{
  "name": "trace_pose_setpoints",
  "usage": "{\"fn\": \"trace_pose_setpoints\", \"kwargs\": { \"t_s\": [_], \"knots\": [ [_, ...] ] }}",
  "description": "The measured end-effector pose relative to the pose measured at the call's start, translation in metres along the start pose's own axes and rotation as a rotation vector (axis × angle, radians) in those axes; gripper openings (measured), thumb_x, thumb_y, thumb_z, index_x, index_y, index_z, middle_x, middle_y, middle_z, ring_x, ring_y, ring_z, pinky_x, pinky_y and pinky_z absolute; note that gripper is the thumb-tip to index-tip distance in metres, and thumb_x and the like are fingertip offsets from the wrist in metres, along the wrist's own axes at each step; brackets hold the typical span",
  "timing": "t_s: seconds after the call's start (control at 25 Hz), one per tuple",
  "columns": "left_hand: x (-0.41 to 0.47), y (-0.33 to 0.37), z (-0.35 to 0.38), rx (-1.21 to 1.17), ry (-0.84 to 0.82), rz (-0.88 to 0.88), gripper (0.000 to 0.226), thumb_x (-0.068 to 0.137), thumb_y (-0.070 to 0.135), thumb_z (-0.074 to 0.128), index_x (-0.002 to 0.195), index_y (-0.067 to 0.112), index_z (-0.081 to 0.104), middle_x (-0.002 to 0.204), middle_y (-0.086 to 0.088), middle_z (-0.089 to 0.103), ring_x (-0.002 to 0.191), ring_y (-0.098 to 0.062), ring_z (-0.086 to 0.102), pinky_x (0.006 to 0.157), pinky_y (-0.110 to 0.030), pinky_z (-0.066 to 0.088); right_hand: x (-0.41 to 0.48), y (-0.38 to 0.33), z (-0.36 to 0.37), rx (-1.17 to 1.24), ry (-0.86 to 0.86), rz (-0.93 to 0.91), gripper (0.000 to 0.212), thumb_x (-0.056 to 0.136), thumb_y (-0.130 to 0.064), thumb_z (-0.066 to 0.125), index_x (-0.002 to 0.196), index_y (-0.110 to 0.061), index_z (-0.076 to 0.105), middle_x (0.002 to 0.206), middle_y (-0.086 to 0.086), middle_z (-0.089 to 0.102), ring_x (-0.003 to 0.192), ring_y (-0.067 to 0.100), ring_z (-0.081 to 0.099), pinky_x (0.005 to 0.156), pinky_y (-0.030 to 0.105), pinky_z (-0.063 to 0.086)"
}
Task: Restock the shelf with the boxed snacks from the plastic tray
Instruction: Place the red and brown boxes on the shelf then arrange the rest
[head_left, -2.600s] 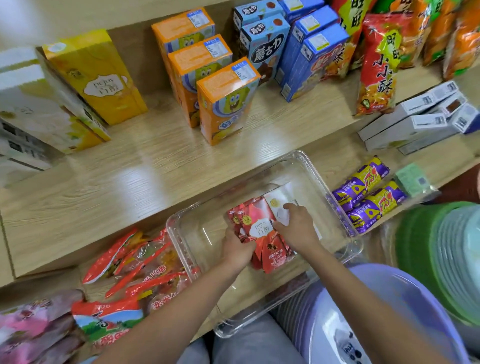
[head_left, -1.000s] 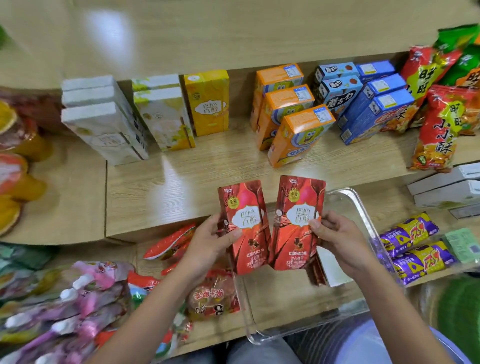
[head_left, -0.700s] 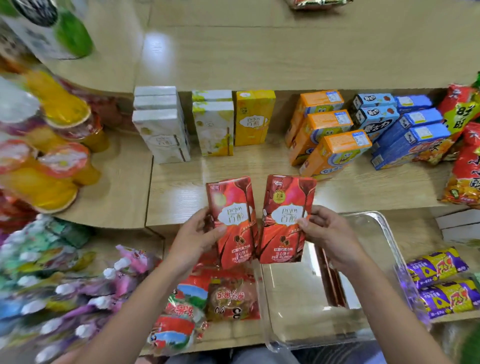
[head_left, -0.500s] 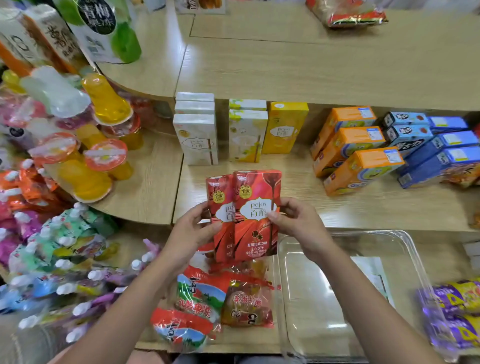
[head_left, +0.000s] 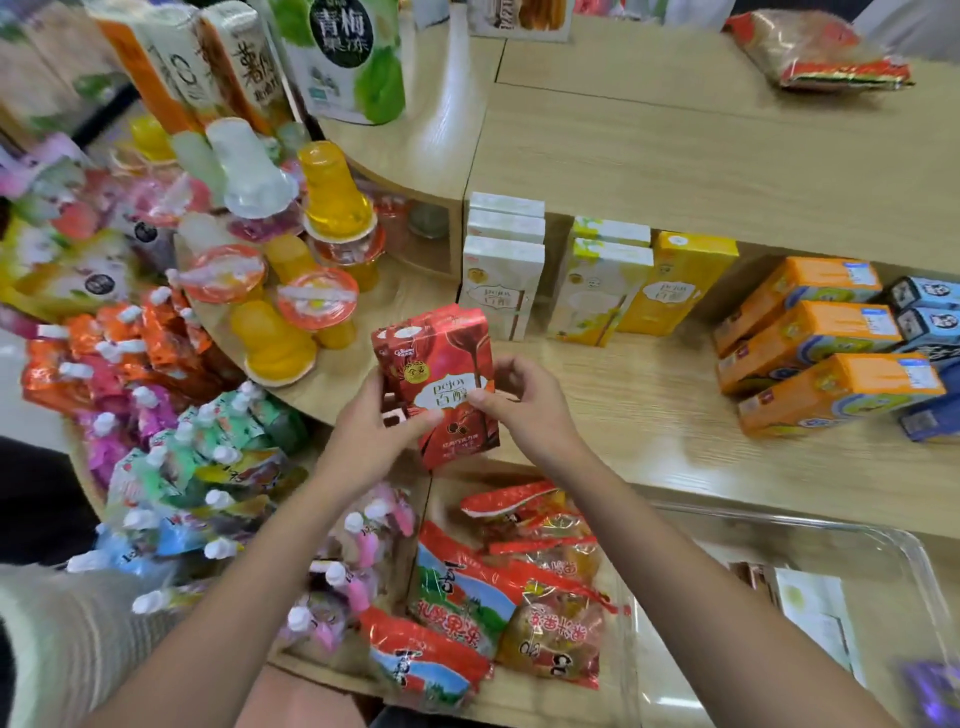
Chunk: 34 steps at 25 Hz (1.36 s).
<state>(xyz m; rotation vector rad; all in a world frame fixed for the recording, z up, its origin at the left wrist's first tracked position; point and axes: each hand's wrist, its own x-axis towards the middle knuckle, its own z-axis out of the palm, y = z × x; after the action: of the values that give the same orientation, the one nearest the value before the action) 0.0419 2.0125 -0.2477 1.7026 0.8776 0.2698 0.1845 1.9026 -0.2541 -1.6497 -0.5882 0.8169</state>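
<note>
Over the front of the shelf (head_left: 649, 410), left hand (head_left: 371, 441) and right hand (head_left: 527, 410) both grip the red boxes (head_left: 441, 358), held upright together, well apart from the tray (head_left: 914, 558). This looks like the carrying step. The next move likely calls for standing them on bare wood near the white boxes (head_left: 501, 291).

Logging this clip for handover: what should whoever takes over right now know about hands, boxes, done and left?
Left hand and right hand both grip the red boxes, stacked front to back, above the shelf edge.
Plastic tray lies lower right, a pale box inside.
Done: red boxes are out of the tray.
Left: stand them on the shelf, then empty the tray.
</note>
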Motion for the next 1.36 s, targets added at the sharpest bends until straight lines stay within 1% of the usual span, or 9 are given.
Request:
{"fn": "trace_pose_setpoints", "kwargs": {
  "t_s": [0.08, 0.28, 0.36, 0.44, 0.64, 0.84, 1.0, 1.2, 1.36],
  "knots": [
    [0.011, 0.007, -0.011, 0.049, 0.006, 0.033, 0.054, 0.081, 0.023, 0.071, 0.126, 0.026, 0.043, 0.112, 0.009, 0.06, 0.103, -0.008, 0.058, 0.095, -0.032, 0.045, 0.01, -0.005, 0.01, -0.011, 0.035, -0.042, 0.024, 0.076, -0.006, 0.071, 0.096, -0.014, 0.06, 0.101, 0.004, 0.068, 0.1, 0.017, 0.063, 0.073, 0.014, 0.051],
    [0.043, 0.025, -0.033, 0.026, 0.012, 0.091, 0.077, 0.082, 0.0, 0.066, 0.142, 0.015, 0.019, 0.115, 0.008, 0.053, 0.111, -0.011, 0.054, 0.092, -0.025, 0.045, 0.029, -0.034, 0.027, -0.232, 0.102, -0.168, 0.04, 0.075, -0.018, 0.074, 0.11, -0.021, 0.055, 0.108, -0.008, 0.064, 0.1, 0.008, 0.06, 0.081, 0.03, 0.053],
    [0.06, 0.039, -0.047, 0.063, -0.006, 0.133, 0.079, 0.081, -0.005, 0.065, 0.141, 0.017, 0.018, 0.104, 0.018, 0.05, 0.096, 0.007, 0.056, 0.076, -0.007, 0.046, 0.041, -0.064, 0.024, -0.399, 0.064, -0.309, 0.055, 0.075, -0.02, 0.073, 0.123, -0.019, 0.048, 0.112, -0.005, 0.063, 0.1, 0.009, 0.058, 0.083, 0.031, 0.051],
    [0.08, 0.056, -0.063, 0.094, -0.047, 0.166, 0.079, 0.081, -0.008, 0.063, 0.137, 0.026, 0.018, 0.103, 0.021, 0.048, 0.083, 0.019, 0.056, 0.065, 0.0, 0.044, 0.061, -0.103, 0.016, -0.494, -0.023, -0.402, 0.072, 0.07, -0.021, 0.075, 0.133, -0.018, 0.04, 0.118, 0.001, 0.061, 0.103, 0.014, 0.058, 0.087, 0.031, 0.047],
    [0.129, 0.086, -0.085, 0.096, -0.08, 0.218, 0.081, 0.08, -0.004, 0.067, 0.141, 0.022, 0.02, 0.112, 0.006, 0.057, 0.097, 0.002, 0.061, 0.076, -0.014, 0.052, 0.126, -0.172, -0.004, -0.72, -0.166, -0.371, 0.064, 0.06, -0.023, 0.082, 0.117, -0.013, 0.055, 0.102, 0.002, 0.06, 0.092, 0.02, 0.061, 0.086, 0.038, 0.052],
    [0.168, 0.092, -0.08, 0.26, 0.054, 0.249, 0.081, 0.072, 0.011, 0.079, 0.141, 0.019, 0.036, 0.128, -0.003, 0.058, 0.116, -0.017, 0.055, 0.094, -0.037, 0.048, 0.163, -0.161, -0.006, -0.8, -0.139, -0.321, 0.061, 0.058, -0.022, 0.083, 0.11, -0.012, 0.053, 0.104, 0.003, 0.059, 0.095, 0.023, 0.061, 0.08, 0.037, 0.051],
    [0.183, 0.083, -0.07, 0.401, 0.123, 0.235, 0.075, 0.071, 0.014, 0.08, 0.137, 0.015, 0.045, 0.128, -0.002, 0.059, 0.112, -0.014, 0.054, 0.088, -0.021, 0.039, 0.178, -0.139, 0.0, -0.894, -0.13, -0.32, 0.064, 0.059, -0.026, 0.082, 0.113, -0.012, 0.052, 0.106, 0.002, 0.059, 0.097, 0.023, 0.058, 0.083, 0.039, 0.05],
    [0.193, 0.062, -0.054, 0.433, 0.175, 0.18, 0.072, 0.07, 0.015, 0.08, 0.135, 0.014, 0.047, 0.129, -0.007, 0.06, 0.118, -0.025, 0.055, 0.091, -0.028, 0.04, 0.188, -0.121, 0.008, -1.113, -0.045, -0.33, 0.065, 0.058, -0.039, 0.081, 0.112, -0.016, 0.053, 0.109, 0.001, 0.058, 0.105, 0.022, 0.052, 0.09, 0.037, 0.029],
    [0.194, 0.054, -0.048, 0.406, 0.205, 0.172, 0.076, 0.071, 0.013, 0.079, 0.138, 0.014, 0.045, 0.131, -0.008, 0.06, 0.119, -0.025, 0.054, 0.094, -0.028, 0.04, 0.19, -0.114, 0.01, -1.172, -0.023, -0.321, 0.066, 0.059, -0.043, 0.079, 0.112, -0.017, 0.052, 0.113, 0.002, 0.054, 0.11, 0.023, 0.047, 0.095, 0.039, 0.026]
  ]
}}
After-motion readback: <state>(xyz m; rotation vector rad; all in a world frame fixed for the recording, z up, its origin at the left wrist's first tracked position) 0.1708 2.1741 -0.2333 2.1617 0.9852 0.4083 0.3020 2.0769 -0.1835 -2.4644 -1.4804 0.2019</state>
